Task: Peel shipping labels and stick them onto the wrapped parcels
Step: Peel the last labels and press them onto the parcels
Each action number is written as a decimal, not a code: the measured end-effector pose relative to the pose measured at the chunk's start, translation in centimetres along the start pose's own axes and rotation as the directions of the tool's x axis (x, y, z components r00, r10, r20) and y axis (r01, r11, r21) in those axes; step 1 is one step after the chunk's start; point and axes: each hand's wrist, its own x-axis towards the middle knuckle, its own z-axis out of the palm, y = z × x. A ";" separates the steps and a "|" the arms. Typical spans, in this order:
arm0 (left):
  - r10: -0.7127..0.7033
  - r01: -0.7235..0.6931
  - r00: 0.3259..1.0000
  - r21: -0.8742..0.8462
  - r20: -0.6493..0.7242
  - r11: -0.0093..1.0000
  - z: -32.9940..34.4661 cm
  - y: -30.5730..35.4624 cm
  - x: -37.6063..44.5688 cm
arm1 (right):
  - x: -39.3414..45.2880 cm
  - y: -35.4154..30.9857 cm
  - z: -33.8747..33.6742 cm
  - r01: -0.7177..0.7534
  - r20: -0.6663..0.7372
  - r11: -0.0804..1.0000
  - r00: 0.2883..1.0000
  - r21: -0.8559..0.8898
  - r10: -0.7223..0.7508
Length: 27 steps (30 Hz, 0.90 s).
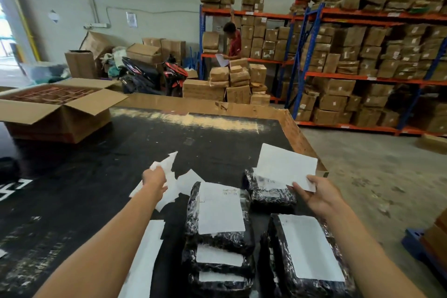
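No print can be read. The labels (221,208) on the parcels (217,237) carry only blurred marks; white lettering on the desk (14,189) is cut off.

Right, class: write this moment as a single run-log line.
left hand: holds peeled backing | right hand: holds label over far parcel | near parcels: labelled

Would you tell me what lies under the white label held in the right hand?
The label, held by the right hand, hangs over a black wrapped parcel and the table. The parcel's far end is covered.
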 end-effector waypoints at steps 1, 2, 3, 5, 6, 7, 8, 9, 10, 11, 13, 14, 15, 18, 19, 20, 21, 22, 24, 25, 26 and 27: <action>-0.011 0.016 0.999 0.081 -0.053 0.997 0.4 -0.5 1.0 | 1.6 0.0 0.2 -0.009 0.005 1.000 1.000 -0.009 0.009; -0.011 0.027 0.995 0.165 -0.096 0.986 0.6 -0.8 1.4 | 2.4 -0.2 0.3 -0.012 0.004 1.000 1.000 -0.015 0.012; -0.015 0.050 0.989 0.238 -0.149 0.970 1.0 -1.3 2.1 | 3.4 -0.2 0.6 -0.024 0.006 0.999 1.000 -0.032 0.024; -0.037 0.099 0.978 0.303 -0.204 0.948 1.5 -2.3 3.5 | 4.7 -0.5 1.2 -0.062 0.032 0.995 0.997 -0.084 0.065; -0.052 0.109 0.980 0.296 -0.194 0.949 1.5 -2.9 4.3 | 5.3 -0.6 1.3 -0.075 0.042 0.991 0.996 -0.112 0.080; -0.074 0.123 0.983 0.305 -0.168 0.944 1.5 -3.8 5.6 | 5.8 -0.7 1.5 -0.088 0.044 0.987 0.995 -0.134 0.094; -0.091 0.138 0.984 0.319 -0.156 0.938 1.3 -4.8 7.0 | 6.3 -0.6 1.5 -0.096 0.047 0.984 0.993 -0.152 0.104; -0.106 0.157 0.979 0.317 -0.171 0.935 1.3 -5.7 8.4 | 7.0 -0.6 1.6 -0.097 0.049 0.981 0.993 -0.170 0.107; -0.125 0.183 0.974 0.330 -0.188 0.926 1.0 -7.0 10.9 | 7.5 -0.5 1.7 -0.101 0.040 0.978 0.993 -0.182 0.110; -0.145 0.210 0.967 0.331 -0.211 0.920 0.8 -8.2 13.0 | 8.2 -0.4 1.6 -0.110 0.022 0.974 0.993 -0.197 0.117; -0.153 0.242 0.951 0.334 -0.270 0.911 0.7 -7.3 11.0 | 9.4 -0.2 1.5 -0.118 -0.012 0.966 0.993 -0.232 0.118; -0.158 0.252 0.945 0.332 -0.286 0.909 0.8 -6.6 9.6 | 9.9 -0.2 1.4 -0.121 -0.023 0.962 0.993 -0.245 0.119; -0.165 0.259 0.945 0.337 -0.282 0.905 0.8 -6.7 9.8 | 10.4 -0.2 1.3 -0.127 -0.038 0.958 0.992 -0.257 0.122; -0.154 0.248 0.946 0.331 -0.285 0.910 1.9 -5.0 7.5 | 11.9 0.1 1.1 -0.140 -0.074 0.953 0.989 -0.268 0.125; -0.136 0.232 0.951 0.349 -0.279 0.908 2.2 -4.5 6.6 | 12.2 0.1 1.0 -0.149 -0.075 0.953 0.988 -0.266 0.133; -0.103 0.213 0.950 0.371 -0.293 0.904 2.5 -4.1 6.4 | 12.5 0.3 1.1 -0.160 -0.072 0.952 0.987 -0.260 0.146; -0.062 0.201 0.942 0.409 -0.329 0.890 2.9 -3.6 6.4 | 12.7 0.5 1.2 -0.166 -0.065 0.952 0.986 -0.257 0.154; -0.020 0.202 0.931 0.468 -0.365 0.860 3.4 -3.3 6.5 | 13.0 0.6 1.2 -0.165 -0.058 0.953 0.986 -0.254 0.155; 0.086 0.139 0.934 0.575 -0.347 0.806 4.8 -2.4 6.2 | 13.4 0.8 1.3 -0.154 -0.051 0.961 0.988 -0.231 0.147; 0.164 0.034 0.947 0.595 -0.275 0.803 6.0 -1.5 6.0 | 13.8 0.6 1.2 -0.137 -0.053 0.967 0.990 -0.214 0.129; 0.239 -0.092 0.955 0.589 -0.176 0.803 7.4 -0.8 5.8 | 14.3 0.6 0.9 -0.113 -0.068 0.973 0.993 -0.203 0.101; 0.269 -0.190 0.961 0.565 -0.059 0.803 8.9 0.2 5.4 | 14.5 0.6 0.9 -0.095 -0.081 0.977 0.993 -0.190 0.080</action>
